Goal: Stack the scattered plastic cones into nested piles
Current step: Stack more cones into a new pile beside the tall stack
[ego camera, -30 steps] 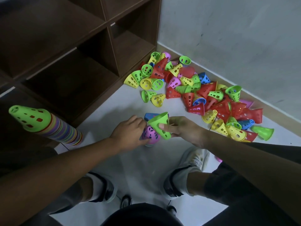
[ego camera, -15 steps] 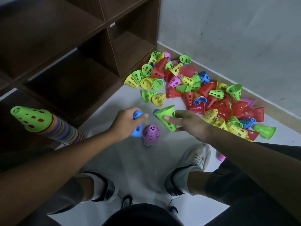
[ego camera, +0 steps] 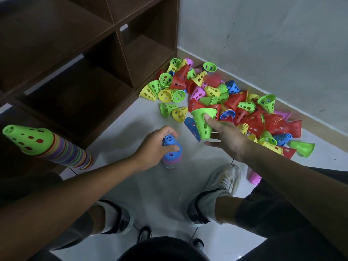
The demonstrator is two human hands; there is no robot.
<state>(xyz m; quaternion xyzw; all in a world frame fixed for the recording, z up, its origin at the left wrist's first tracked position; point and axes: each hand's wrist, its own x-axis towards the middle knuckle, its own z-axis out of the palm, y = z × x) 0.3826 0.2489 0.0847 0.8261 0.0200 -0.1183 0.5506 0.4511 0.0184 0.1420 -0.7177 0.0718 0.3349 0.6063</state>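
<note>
Currently observed, taking the short stack as landmark:

Short stack (ego camera: pixel 172 157): upright on the pale floor (ego camera: pixel 154 187), between the two hands; blue cone (ego camera: pixel 170 146) on top, pink and green rims showing beneath it.

Left hand (ego camera: pixel 153 146): fingers curled around the blue cone near its narrow tip, gripping it on the stack.

Right hand (ego camera: pixel 228 137): up and right of the stack; thumb and fingers pinch a green cone (ego camera: pixel 204 122), which is held wide mouth up and narrow end down, clear of the floor.

Loose blue cone (ego camera: pixel 192 127): lying on its side on the floor just behind the green cone, up and right of the stack.

Scattered pile (ego camera: pixel 226 98): red, yellow, green, blue and pink cones heaped farther up and right of the stack, along the wall (ego camera: pixel 263 44) and into the corner by the shelf unit (ego camera: pixel 84 63).

Tall stack (ego camera: pixel 47 147): well left of the short stack, leaning, green cone on top, many coloured rims below; its base sits by the shelf unit.

Pink cone (ego camera: pixel 254 177): alone on the floor to the right of the stack, beside a shoe (ego camera: pixel 224 181).
</note>
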